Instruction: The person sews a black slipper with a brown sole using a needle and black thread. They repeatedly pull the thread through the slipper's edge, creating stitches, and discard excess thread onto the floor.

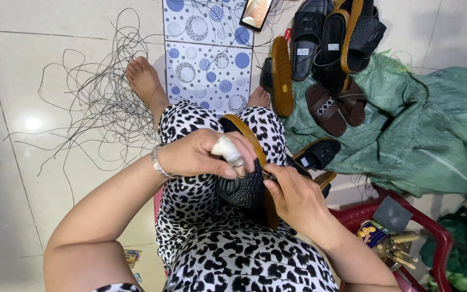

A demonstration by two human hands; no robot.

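resting across the person's lap, the black sandal [242,186] with its tan sole edge looked light and bendy, the woven upper soft, the sole rim the firm place to grip. the left hand [204,154] curled over its top, fingers [228,150] closed round a small white wrapped piece. the right hand [293,197] pinched the sole edge, closed tight. loose black cord [104,92] sprawled over the floor; more sandals [331,43] lay on a green sack [406,130].

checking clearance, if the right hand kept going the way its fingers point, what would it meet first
Probably the left hand: the right hand points up-left along the sandal on the lap, toward the taped finger. Depth is unclear.
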